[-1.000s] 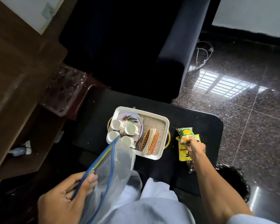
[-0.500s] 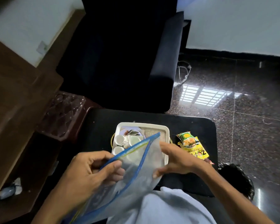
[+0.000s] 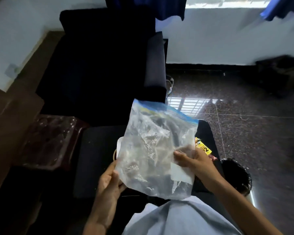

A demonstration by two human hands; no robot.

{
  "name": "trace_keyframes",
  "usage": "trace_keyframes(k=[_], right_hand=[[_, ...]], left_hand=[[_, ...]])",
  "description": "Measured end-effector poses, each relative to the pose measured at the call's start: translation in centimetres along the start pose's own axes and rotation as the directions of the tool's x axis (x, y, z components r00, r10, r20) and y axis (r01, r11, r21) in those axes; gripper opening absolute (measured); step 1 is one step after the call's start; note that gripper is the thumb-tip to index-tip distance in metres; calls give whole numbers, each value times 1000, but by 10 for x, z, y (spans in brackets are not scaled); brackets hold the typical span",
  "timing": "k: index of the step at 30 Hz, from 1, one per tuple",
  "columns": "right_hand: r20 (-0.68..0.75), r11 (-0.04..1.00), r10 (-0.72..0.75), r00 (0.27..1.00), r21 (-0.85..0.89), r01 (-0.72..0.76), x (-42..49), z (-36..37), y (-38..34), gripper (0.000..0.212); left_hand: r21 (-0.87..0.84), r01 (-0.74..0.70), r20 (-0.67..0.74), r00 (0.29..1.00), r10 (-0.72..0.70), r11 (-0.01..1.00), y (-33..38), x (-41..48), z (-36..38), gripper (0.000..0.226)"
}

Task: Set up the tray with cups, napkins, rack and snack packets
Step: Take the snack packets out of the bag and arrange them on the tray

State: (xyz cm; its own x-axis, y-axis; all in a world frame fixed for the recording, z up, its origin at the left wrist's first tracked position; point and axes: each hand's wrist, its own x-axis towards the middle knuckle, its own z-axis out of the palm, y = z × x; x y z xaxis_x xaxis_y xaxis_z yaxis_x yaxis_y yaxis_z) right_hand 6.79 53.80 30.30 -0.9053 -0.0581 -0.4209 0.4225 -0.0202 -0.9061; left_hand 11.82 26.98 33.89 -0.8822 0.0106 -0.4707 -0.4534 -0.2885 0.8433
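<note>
clear plastic zip bag with a blue seal stood upright at centre frame, my left hand gripping its lower left edge and my right hand its right side, hiding most of the white tray, yellow snack packets just right on the black table.

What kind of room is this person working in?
Most likely a home living room. A dark armchair faces a low black table, the floor is polished speckled stone reflecting a barred window, and cloth hangs before a bright window at the top.
</note>
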Motion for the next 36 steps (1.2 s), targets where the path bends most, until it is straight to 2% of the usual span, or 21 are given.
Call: trace_keyframes(k=[2, 5, 7, 10, 12, 15, 17, 21, 23, 25, 27, 28, 30, 32, 34, 36], right_hand=[[-20, 999, 13, 1000, -52, -14, -13, -1, 3, 30], [-58, 998, 53, 997, -35, -55, -27, -6, 7, 32], [-133, 998, 49, 990, -20, -52, -36, -9, 8, 39], [-150, 987, -43, 988, -157, 19, -47, -12, 11, 57], [-66, 958, -73, 995, -283, 52, -51, -10, 14, 54], [72, 922, -102, 992, -369, 121, -53, -6, 15, 41], [178, 889, -113, 978, -421, 179, -54, -8, 14, 42], [376, 829, -167, 911, -447, 336, -54, -32, 12, 32], [467, 856, -171, 868, -365, 365, -58, -47, 5, 46], [537, 898, -139, 832, -286, 335, -61, -68, 2, 61], [544, 892, -152, 825, -285, 352, -64, -93, 6, 61], [494, 847, -189, 849, -355, 395, -66, -106, 10, 67], [361, 647, -297, 884, -604, 465, -71, -131, 14, 90], [285, 471, -391, 875, -755, 456, -74, -152, 16, 108], [291, 419, -382, 877, -791, 445, -70, -170, 18, 119], [342, 450, -303, 889, -771, 450, -63, -184, 23, 123]], left_hand=[[57, 12, 39, 999, -15, 998, -8, 1, -8, 81], [212, -21, 57, 998, 9, 977, -12, 14, -19, 37], [290, -71, 87, 995, 48, 954, -13, 20, -23, 18], [384, -152, 206, 976, 76, 911, -12, 20, -15, 22], [441, -223, 296, 951, 94, 870, -16, 23, 1, 23], [471, -357, 364, 912, 190, 807, -25, 26, 32, 20], [479, -403, 348, 903, 253, 780, -31, 26, 52, 34], [599, -410, 336, 908, 249, 687, -46, 29, 84, 79], [617, -405, 324, 912, 251, 674, -51, 30, 102, 80], [611, -371, 262, 928, 264, 700, -58, 29, 122, 67], [639, -316, 163, 947, 277, 702, -65, 27, 145, 51], [667, -303, 120, 945, 303, 681, -70, 26, 156, 42], [716, -276, 40, 933, 357, 642, -80, 24, 179, 28], [728, -229, -12, 938, 346, 646, -90, 21, 202, 31], [713, -186, -13, 961, 277, 676, -101, 17, 224, 44], [715, -175, 32, 975, 219, 677, -110, 14, 244, 45]])
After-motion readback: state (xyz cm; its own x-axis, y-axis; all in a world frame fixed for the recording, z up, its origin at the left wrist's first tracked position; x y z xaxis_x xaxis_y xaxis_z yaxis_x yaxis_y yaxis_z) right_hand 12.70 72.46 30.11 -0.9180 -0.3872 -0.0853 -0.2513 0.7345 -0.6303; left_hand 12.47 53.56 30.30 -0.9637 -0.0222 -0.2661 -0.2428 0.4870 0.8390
